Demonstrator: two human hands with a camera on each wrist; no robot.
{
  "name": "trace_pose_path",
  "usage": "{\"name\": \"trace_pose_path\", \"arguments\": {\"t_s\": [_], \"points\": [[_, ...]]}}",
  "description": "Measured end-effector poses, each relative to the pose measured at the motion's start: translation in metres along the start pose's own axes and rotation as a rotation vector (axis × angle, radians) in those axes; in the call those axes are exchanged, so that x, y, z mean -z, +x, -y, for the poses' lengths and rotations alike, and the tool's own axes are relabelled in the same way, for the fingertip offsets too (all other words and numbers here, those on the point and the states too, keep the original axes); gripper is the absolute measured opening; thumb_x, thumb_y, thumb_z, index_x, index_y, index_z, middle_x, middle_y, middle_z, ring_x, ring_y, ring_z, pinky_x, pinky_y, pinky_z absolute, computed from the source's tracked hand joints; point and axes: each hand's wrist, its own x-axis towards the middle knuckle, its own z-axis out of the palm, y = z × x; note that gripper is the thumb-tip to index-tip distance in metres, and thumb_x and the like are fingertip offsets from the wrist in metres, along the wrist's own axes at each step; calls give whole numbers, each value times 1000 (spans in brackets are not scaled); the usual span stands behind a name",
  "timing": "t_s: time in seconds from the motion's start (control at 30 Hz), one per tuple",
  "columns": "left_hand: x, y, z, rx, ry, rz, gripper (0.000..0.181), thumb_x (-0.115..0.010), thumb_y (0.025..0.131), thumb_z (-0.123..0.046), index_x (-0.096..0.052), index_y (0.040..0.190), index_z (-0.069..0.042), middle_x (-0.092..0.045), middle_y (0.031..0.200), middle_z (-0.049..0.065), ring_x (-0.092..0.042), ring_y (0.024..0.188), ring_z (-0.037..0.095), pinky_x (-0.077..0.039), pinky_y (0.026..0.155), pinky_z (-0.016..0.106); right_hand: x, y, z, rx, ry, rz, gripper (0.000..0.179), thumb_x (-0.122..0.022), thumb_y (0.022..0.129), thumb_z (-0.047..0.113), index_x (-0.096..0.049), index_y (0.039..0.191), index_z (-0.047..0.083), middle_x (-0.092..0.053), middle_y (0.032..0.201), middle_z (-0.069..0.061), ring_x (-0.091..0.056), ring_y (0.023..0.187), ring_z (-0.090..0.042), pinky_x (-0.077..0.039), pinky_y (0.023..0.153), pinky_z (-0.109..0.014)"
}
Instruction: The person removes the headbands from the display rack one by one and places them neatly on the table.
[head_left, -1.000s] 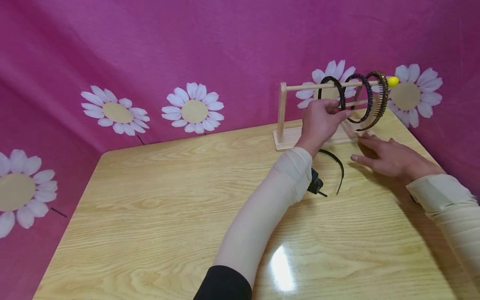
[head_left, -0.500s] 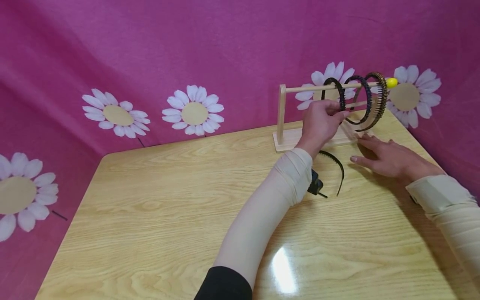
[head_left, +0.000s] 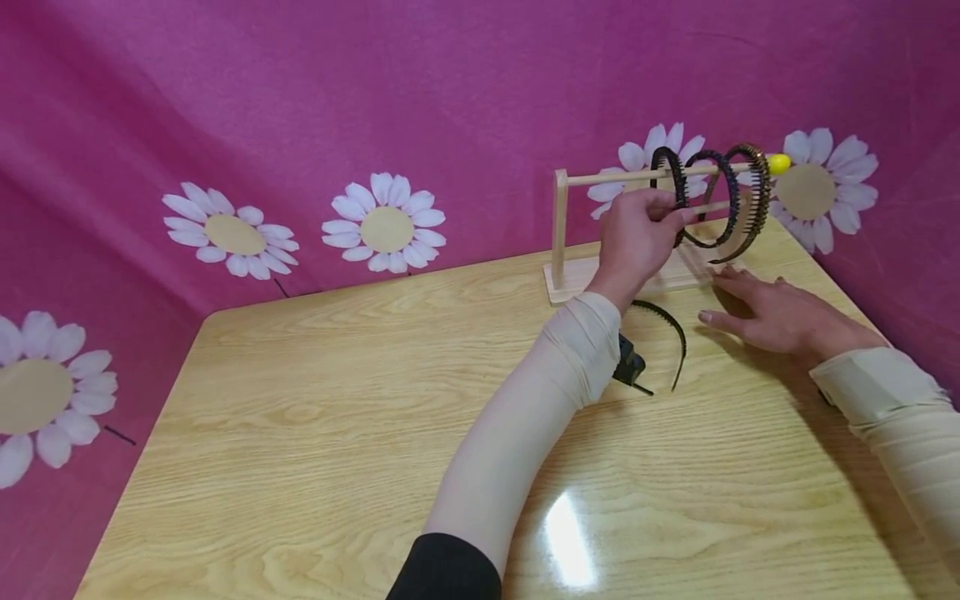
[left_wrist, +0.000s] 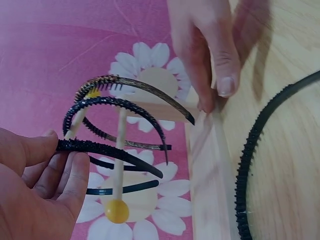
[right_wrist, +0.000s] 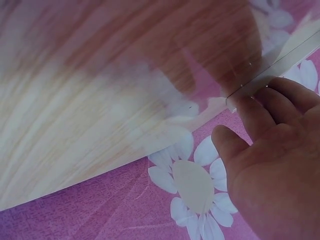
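My left hand (head_left: pixel 634 242) pinches a black toothed headband (left_wrist: pixel 102 148) between thumb and fingers. That headband is looped over the upper bar of a wooden rack (head_left: pixel 559 229). To its right on the same bar hang a dark headband (head_left: pixel 729 187) and a brown-gold one (head_left: pixel 761 196) with long teeth. My right hand (head_left: pixel 783 315) lies with fingers extended, its fingertips at the right front edge of the rack's base (left_wrist: pixel 207 165). Another black headband (head_left: pixel 678 333) rests on the table in front of the rack, partly hidden behind my left wrist.
A yellow ball (head_left: pixel 780 163) caps the right end of the upper bar. The wooden table (head_left: pixel 337 417) meets a pink cloth (head_left: pixel 465 100) with white flowers at the back and sides. A small black device (head_left: pixel 628 365) shows at my left wrist.
My left hand has risen slightly, and the black headband in it has turned on the bar, now looking narrower. My right hand has stayed at the rack's base.
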Motion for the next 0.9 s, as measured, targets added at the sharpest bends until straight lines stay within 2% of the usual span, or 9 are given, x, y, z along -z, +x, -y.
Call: {"name": "trace_pose_path", "arguments": {"t_s": [0.37, 0.6, 0.9], "points": [[4, 3, -8, -68, 43, -21, 20, -78, 91, -24, -79, 109, -15, -75, 90, -10, -64, 79, -7, -44, 73, 7, 2, 0, -1, 8, 10, 8, 88, -50, 101, 57, -27, 153, -10, -14, 160, -33, -12, 145, -52, -12, 109, -74], [9, 6, -10, -145, 83, -19, 18, -77, 92, -23, -79, 107, -15, -76, 94, -10, -64, 81, -8, -42, 76, 6, 1, -1, 1, 10, 8, 3, 88, -49, 101, 58, -26, 154, -9, -14, 160, -32, -13, 145, -52, -13, 109, -74], [17, 7, -18, -142, 76, -6, 18, -76, 93, -25, -78, 108, -16, -75, 94, -11, -63, 84, -6, -43, 72, 7, 1, -2, 1, 4, 19, 3, 89, -49, 101, 59, -27, 154, -8, -14, 160, -32, -12, 146, -50, -11, 110, -74]]}}
